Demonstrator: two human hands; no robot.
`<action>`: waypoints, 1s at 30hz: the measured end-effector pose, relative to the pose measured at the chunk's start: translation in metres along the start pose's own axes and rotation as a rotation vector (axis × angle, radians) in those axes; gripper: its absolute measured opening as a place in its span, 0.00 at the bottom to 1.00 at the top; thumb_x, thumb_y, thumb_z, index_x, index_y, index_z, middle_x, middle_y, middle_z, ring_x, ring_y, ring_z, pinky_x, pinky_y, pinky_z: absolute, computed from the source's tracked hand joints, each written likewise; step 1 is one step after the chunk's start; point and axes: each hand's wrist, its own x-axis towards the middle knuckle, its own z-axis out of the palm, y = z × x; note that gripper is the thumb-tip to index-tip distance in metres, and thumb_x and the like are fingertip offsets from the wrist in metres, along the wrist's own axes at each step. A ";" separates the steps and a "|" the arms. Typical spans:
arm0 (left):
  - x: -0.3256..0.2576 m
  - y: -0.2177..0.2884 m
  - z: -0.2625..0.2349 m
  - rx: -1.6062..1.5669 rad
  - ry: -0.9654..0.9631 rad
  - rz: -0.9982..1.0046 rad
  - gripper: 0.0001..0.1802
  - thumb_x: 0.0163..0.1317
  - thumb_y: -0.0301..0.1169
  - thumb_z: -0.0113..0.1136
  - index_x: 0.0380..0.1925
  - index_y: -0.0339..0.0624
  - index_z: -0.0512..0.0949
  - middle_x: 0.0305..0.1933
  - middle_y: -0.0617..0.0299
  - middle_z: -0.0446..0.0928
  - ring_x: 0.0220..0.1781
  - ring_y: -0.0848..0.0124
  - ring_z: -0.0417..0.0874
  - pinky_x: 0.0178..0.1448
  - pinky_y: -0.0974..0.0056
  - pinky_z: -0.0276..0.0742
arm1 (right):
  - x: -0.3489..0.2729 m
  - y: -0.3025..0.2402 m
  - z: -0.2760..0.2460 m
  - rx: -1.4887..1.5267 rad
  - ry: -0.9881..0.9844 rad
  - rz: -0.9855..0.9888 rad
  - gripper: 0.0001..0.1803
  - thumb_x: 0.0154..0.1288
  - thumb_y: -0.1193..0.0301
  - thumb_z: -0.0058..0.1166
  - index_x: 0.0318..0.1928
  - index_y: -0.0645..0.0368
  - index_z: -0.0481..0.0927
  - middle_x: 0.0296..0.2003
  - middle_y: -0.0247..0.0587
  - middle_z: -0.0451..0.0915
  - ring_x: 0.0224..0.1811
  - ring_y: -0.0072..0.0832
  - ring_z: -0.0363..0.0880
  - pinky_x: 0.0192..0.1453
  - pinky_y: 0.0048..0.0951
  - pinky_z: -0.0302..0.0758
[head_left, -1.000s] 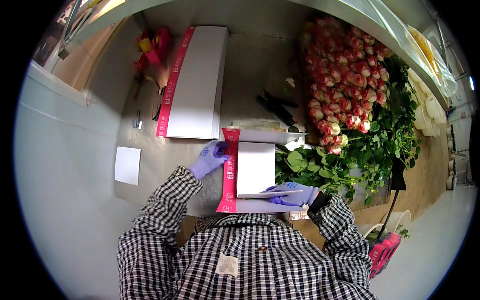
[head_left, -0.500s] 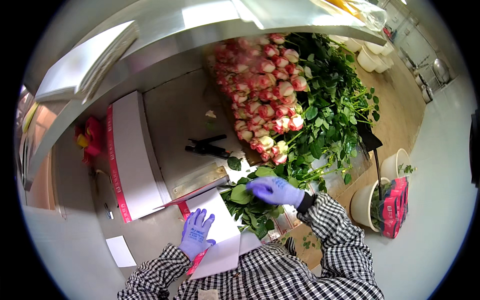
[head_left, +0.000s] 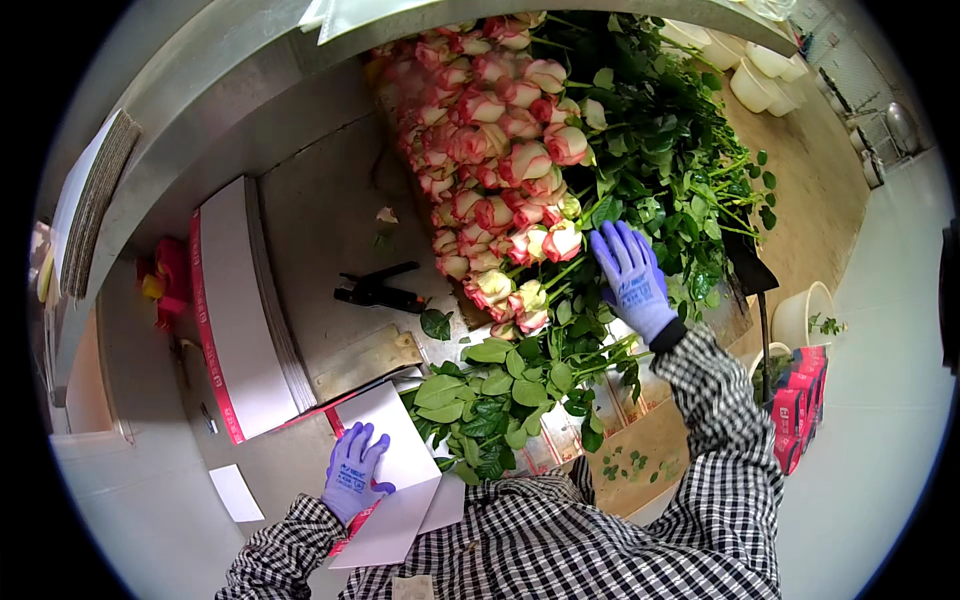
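In a purple glove, my left hand [head_left: 355, 472] lies with fingers spread on a folded white sheet of card or paper [head_left: 395, 430] with a pink printed edge. My right hand [head_left: 632, 272], gloved alike, is stretched flat over rose stems and leaves, just right of the lowest blooms. It holds nothing that I can see. A big pile of pink-and-cream roses [head_left: 490, 180] fills the far middle, with its dark green foliage [head_left: 665, 160] spreading to the right. A leafy bunch of stems [head_left: 490, 400] lies beside the folded sheet; any blooms on it are hidden.
A stack of white sheets with pink edges [head_left: 245, 310] stands left, near a black hand tool [head_left: 378, 290] and a red object [head_left: 172, 280]. A metal shelf [head_left: 240, 80] overhangs the far side. White buckets [head_left: 803, 315] and pink packages [head_left: 800, 400] sit at right.
My right hand has moved away and to the right, from above the leafy bunch to the rose pile's stems, and its fingers have straightened. My left hand stays on the folded sheet.
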 end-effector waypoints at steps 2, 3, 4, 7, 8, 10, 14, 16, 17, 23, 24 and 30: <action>0.001 0.001 0.000 0.006 -0.003 -0.021 0.51 0.38 0.45 0.75 0.65 0.50 0.63 0.69 0.47 0.58 0.73 0.49 0.55 0.75 0.47 0.50 | 0.019 0.010 0.033 -0.155 0.027 -0.095 0.36 0.61 0.70 0.43 0.71 0.58 0.53 0.71 0.49 0.53 0.73 0.45 0.51 0.76 0.49 0.45; 0.001 0.001 -0.001 0.008 0.003 -0.013 0.51 0.38 0.45 0.75 0.65 0.50 0.63 0.69 0.47 0.58 0.73 0.49 0.55 0.75 0.47 0.50 | 0.026 0.008 0.052 -0.217 0.038 -0.100 0.32 0.62 0.68 0.41 0.68 0.59 0.58 0.69 0.50 0.57 0.72 0.48 0.52 0.76 0.53 0.45; 0.001 0.001 -0.001 0.006 0.004 -0.013 0.51 0.38 0.45 0.75 0.65 0.51 0.63 0.69 0.47 0.58 0.73 0.49 0.55 0.75 0.47 0.50 | 0.032 0.004 0.070 -0.218 0.017 -0.066 0.31 0.62 0.68 0.42 0.66 0.60 0.61 0.67 0.51 0.59 0.72 0.49 0.54 0.75 0.55 0.46; 0.001 0.001 -0.001 0.012 -0.013 -0.033 0.51 0.38 0.46 0.75 0.65 0.51 0.63 0.70 0.48 0.58 0.73 0.49 0.55 0.75 0.47 0.50 | 0.036 -0.002 0.102 -0.125 0.170 0.015 0.28 0.60 0.68 0.42 0.62 0.61 0.67 0.62 0.52 0.65 0.70 0.51 0.56 0.74 0.59 0.47; 0.001 0.001 0.000 0.007 -0.024 -0.043 0.50 0.38 0.46 0.75 0.65 0.51 0.63 0.70 0.48 0.58 0.73 0.49 0.55 0.75 0.47 0.50 | 0.036 0.000 0.102 -0.064 0.227 -0.044 0.28 0.60 0.68 0.42 0.62 0.60 0.67 0.62 0.51 0.65 0.70 0.50 0.57 0.74 0.59 0.47; 0.001 0.000 0.001 0.010 -0.025 -0.039 0.50 0.38 0.46 0.75 0.65 0.51 0.64 0.69 0.48 0.58 0.73 0.49 0.55 0.75 0.47 0.50 | 0.034 0.010 0.084 -0.040 0.352 -0.096 0.29 0.58 0.69 0.43 0.62 0.56 0.67 0.63 0.48 0.65 0.69 0.47 0.58 0.74 0.58 0.48; 0.000 -0.002 0.003 0.003 -0.014 -0.036 0.49 0.39 0.47 0.75 0.64 0.51 0.64 0.69 0.48 0.59 0.73 0.50 0.55 0.75 0.47 0.50 | 0.039 0.031 0.011 0.016 0.356 -0.151 0.22 0.57 0.70 0.47 0.54 0.48 0.74 0.59 0.40 0.71 0.63 0.40 0.68 0.70 0.50 0.61; 0.001 -0.003 0.003 0.019 -0.011 -0.022 0.49 0.39 0.47 0.75 0.64 0.51 0.64 0.69 0.48 0.59 0.73 0.50 0.55 0.75 0.47 0.50 | 0.041 0.043 -0.014 0.114 0.448 -0.131 0.20 0.54 0.69 0.49 0.50 0.51 0.74 0.60 0.43 0.70 0.64 0.41 0.66 0.70 0.51 0.60; 0.000 -0.003 0.003 0.020 -0.024 -0.024 0.50 0.39 0.47 0.75 0.64 0.51 0.64 0.69 0.48 0.59 0.73 0.50 0.55 0.75 0.47 0.50 | 0.043 0.049 -0.022 0.120 0.408 -0.067 0.20 0.53 0.68 0.51 0.49 0.51 0.75 0.59 0.43 0.71 0.64 0.41 0.67 0.69 0.50 0.61; -0.001 -0.005 0.006 0.039 0.059 0.018 0.51 0.31 0.47 0.77 0.61 0.49 0.67 0.66 0.47 0.62 0.70 0.47 0.59 0.73 0.45 0.54 | 0.070 0.127 -0.089 0.394 0.607 0.475 0.14 0.57 0.71 0.57 0.43 0.64 0.76 0.45 0.52 0.77 0.44 0.46 0.75 0.49 0.45 0.71; -0.002 -0.006 0.006 0.032 0.066 0.010 0.51 0.32 0.47 0.77 0.61 0.49 0.67 0.66 0.47 0.62 0.70 0.47 0.59 0.73 0.45 0.54 | 0.076 0.149 -0.115 0.262 0.569 0.551 0.15 0.57 0.71 0.58 0.43 0.66 0.75 0.42 0.53 0.78 0.43 0.47 0.75 0.47 0.45 0.71; -0.006 -0.011 0.010 0.008 0.050 0.016 0.50 0.37 0.47 0.75 0.63 0.50 0.65 0.68 0.49 0.60 0.72 0.49 0.55 0.74 0.46 0.50 | 0.019 0.267 -0.284 0.566 1.207 0.255 0.21 0.65 0.69 0.55 0.56 0.68 0.75 0.50 0.42 0.80 0.48 0.30 0.77 0.55 0.31 0.72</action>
